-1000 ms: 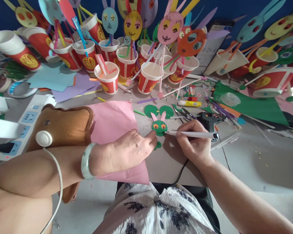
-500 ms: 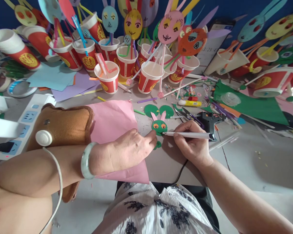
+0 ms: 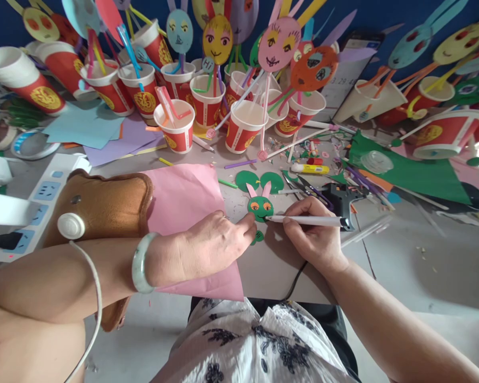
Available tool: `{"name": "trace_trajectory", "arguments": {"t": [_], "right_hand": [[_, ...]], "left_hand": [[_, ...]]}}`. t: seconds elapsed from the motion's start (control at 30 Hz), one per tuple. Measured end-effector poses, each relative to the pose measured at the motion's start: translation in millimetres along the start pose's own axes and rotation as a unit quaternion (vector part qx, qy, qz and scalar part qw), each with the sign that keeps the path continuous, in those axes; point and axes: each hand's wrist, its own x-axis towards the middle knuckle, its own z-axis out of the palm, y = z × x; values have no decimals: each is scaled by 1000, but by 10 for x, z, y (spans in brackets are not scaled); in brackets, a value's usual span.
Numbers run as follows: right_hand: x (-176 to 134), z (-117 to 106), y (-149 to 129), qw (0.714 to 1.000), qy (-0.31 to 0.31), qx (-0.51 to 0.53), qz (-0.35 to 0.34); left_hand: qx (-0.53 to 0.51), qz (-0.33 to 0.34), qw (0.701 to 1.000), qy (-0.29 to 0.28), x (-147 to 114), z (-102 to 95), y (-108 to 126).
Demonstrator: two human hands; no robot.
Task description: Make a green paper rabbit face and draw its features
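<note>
A green paper rabbit face (image 3: 262, 207) with pink ears, orange eyes and a dark mouth line lies flat on the table. My left hand (image 3: 219, 239), its fingers bent together, grips the face by its lower left edge. My right hand (image 3: 317, 239) is closed around a white marker pen (image 3: 307, 220) with a dark end. The pen's tip touches the face at the right side of the mouth. Just below the face is a small green paper disc (image 3: 257, 236) with dark writing, partly covered by my left fingers. Two larger green paper circles (image 3: 272, 183) lie behind the ears.
Red-and-white paper cups (image 3: 246, 127) holding straws and paper faces line the back. Pink paper (image 3: 183, 197) lies under my left forearm, beside a brown pouch (image 3: 104, 205) and a power strip (image 3: 40, 207). Scissors (image 3: 309, 189), a glue gun (image 3: 345, 199) and a glue stick (image 3: 310, 168) sit right.
Hardly anything differs. The pen in my right hand has shifted very slightly left along the mouth, while my left hand stays on the face.
</note>
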Motion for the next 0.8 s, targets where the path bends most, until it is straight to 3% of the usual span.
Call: {"name": "trace_trajectory", "arguments": {"t": [0.8], "right_hand": [[-1, -6, 3, 999, 21, 15, 45]], "left_hand": [[-9, 15, 1000, -9, 2, -4, -8]]}}
